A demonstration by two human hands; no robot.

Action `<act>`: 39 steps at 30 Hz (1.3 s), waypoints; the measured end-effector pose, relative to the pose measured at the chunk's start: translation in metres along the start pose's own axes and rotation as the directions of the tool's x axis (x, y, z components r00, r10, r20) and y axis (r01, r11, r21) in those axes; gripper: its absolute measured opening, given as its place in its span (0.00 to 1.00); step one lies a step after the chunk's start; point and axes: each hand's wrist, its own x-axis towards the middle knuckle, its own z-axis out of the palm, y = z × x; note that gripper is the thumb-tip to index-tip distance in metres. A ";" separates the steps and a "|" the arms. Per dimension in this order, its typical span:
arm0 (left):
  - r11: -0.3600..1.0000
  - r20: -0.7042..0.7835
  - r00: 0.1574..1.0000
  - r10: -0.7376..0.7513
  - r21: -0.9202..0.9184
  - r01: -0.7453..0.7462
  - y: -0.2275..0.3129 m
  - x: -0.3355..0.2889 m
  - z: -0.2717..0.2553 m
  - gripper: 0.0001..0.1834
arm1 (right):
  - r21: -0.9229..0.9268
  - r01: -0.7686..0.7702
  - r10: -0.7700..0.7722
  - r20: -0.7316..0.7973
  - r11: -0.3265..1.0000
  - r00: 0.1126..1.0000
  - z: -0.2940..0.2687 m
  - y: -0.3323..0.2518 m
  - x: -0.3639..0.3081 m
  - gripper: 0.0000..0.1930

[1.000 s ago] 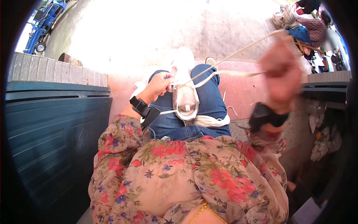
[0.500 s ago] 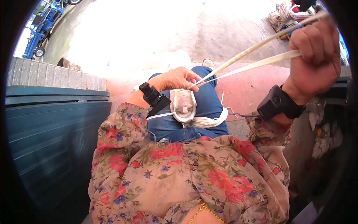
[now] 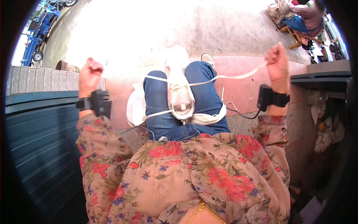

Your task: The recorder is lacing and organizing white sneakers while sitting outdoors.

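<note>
A pale sneaker (image 3: pixel 181 93) lies between my thighs, its heel toward me and its toe pointing away. My right hand (image 3: pixel 278 63), raised at the right, is closed on a flat white shoelace (image 3: pixel 238 77) that runs slackly to the shoe. Out to the left, my left hand (image 3: pixel 90 76) is closed, its fingers curled; what they hold, if anything, is lost against the bright ground. A white lace strand crosses my left thigh from the shoe. On my right thigh rests a bundle of white laces (image 3: pixel 209 118).
White material (image 3: pixel 136 106) hangs beside my left thigh. A dark blue panelled surface (image 3: pixel 56 149) flanks me on the left. Another person (image 3: pixel 311 24) sits at the far right by a wooden stool (image 3: pixel 294 39). Blue vehicles (image 3: pixel 37 35) stand far left.
Both hands have moved apart from the shoe's lacing: my left went out to the left, my right came lower and inward. The taut doubled lace is now a single slack strand on the right.
</note>
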 end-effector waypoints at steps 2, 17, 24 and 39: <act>0.997 -0.016 0.998 0.069 0.038 -0.068 0.029 -0.006 -0.014 0.09 | -0.339 -0.088 0.042 -0.142 0.937 0.989 -0.005 0.038 -0.012 0.05; 0.898 0.705 0.675 -0.217 0.415 -0.145 -0.069 -0.075 0.246 0.15 | -0.675 -0.001 0.510 0.557 0.738 0.655 0.178 0.166 -0.064 0.23; 0.258 0.352 0.905 0.241 0.875 -0.409 -0.065 -0.021 0.175 0.16 | -0.482 -0.191 0.380 0.330 0.855 0.864 0.128 0.039 -0.063 0.10; -0.101 0.208 0.766 -0.609 0.937 -0.334 -0.212 0.002 0.080 0.12 | 0.001 0.063 -0.062 0.168 0.998 0.984 0.050 -0.070 -0.092 0.14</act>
